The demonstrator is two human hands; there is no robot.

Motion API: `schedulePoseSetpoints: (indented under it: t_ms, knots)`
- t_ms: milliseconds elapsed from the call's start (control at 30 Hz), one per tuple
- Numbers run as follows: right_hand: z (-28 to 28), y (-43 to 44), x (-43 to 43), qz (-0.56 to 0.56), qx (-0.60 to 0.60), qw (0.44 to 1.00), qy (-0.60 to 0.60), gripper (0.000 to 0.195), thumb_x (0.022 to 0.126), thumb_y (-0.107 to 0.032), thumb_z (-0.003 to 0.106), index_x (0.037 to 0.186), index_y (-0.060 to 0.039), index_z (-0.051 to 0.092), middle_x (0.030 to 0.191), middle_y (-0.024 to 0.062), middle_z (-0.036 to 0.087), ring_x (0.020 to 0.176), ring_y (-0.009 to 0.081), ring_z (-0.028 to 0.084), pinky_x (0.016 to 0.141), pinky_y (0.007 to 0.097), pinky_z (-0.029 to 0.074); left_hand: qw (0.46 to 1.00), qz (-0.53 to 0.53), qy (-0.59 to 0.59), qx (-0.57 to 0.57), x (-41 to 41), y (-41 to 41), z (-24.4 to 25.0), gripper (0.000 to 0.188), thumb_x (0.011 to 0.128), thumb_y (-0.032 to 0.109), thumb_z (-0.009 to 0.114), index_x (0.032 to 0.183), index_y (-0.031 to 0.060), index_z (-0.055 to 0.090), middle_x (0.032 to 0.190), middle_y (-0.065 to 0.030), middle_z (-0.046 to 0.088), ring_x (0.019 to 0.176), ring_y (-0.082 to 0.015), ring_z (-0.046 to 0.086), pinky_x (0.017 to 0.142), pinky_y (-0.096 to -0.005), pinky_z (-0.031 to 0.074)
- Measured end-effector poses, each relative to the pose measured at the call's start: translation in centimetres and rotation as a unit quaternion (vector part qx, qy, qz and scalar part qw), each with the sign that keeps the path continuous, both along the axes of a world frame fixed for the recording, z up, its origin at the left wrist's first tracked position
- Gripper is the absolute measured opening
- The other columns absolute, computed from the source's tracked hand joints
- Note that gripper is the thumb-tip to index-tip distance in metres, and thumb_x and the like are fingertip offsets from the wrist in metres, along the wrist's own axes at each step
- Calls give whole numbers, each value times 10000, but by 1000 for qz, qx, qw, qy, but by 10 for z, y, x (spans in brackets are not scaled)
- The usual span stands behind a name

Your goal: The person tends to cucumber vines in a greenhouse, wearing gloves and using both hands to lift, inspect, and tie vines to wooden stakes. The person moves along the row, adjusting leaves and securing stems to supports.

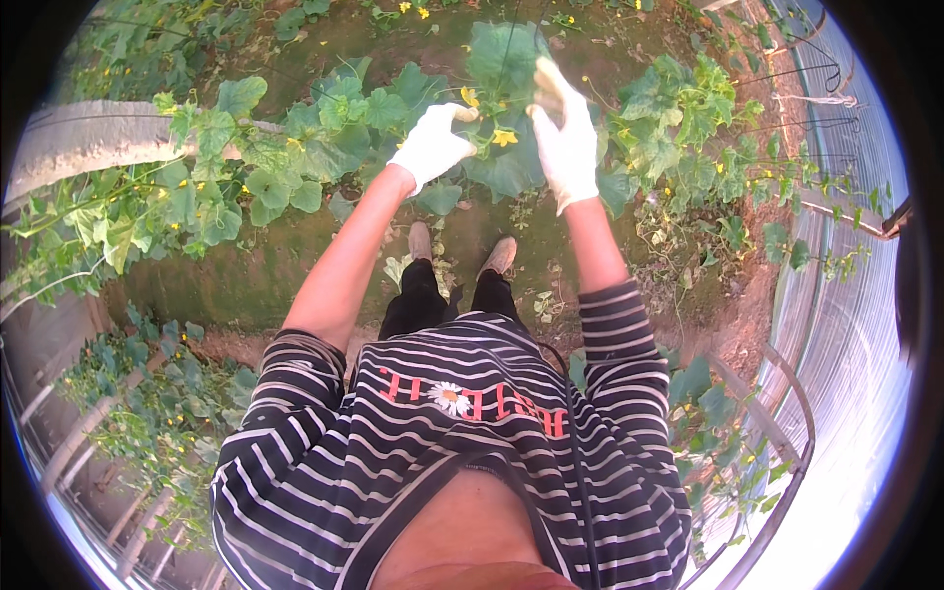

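My left hand [436,147], in a white glove, has its thumb and forefinger apart beside a climbing vine with broad lobed leaves. Just past its fingertips sit a yellow flower [504,138] and another yellow bloom [469,96]. To the right, my white-gloved right hand [564,136] is raised, slightly blurred, its thumb spread from the fingers. Those fingers are at the edge of a large green leaf [501,59]; whether they touch it is unclear. Below the hands hangs another broad leaf [505,169]. Part of the vine's stem is hidden by leaves and gloves.
Leafy vines with yellow flowers spread left [273,184] and right [671,125]. A pale beam [110,140] crosses at left. Plastic sheeting [833,310] and a curved frame pole [800,442] stand at right. Thin dark strings hang near the hands. Mossy soil [243,280] surrounds my shoes [500,255].
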State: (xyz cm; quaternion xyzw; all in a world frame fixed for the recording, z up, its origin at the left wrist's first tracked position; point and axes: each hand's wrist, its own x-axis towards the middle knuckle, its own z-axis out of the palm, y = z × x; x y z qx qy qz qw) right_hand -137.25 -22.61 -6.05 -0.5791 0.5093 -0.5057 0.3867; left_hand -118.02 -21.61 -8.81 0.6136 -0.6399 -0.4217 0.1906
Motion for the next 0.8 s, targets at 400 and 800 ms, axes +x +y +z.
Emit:
schedulePoseSetpoints:
  t_ms: [400,800]
  knots:
    - [12,-39,-6,153,146,966,-148,158,904,-34,490,1010,-8,604,1017,79,676,939,127,613,879,274,462,678,126,707,156,24,-3,27,314,848,56,441,1148,28,528,1205,-140,571,1130,-288,543,1037,-493,368]
    - [16,-17,11,96,83,992,13,492,803,-66,648,1280,-155,564,1096,82,635,780,96,590,749,266,492,546,150,818,101,14,-2,-18,465,769,-51,427,1234,-36,435,1218,-185,556,1160,-310,534,1030,-430,425]
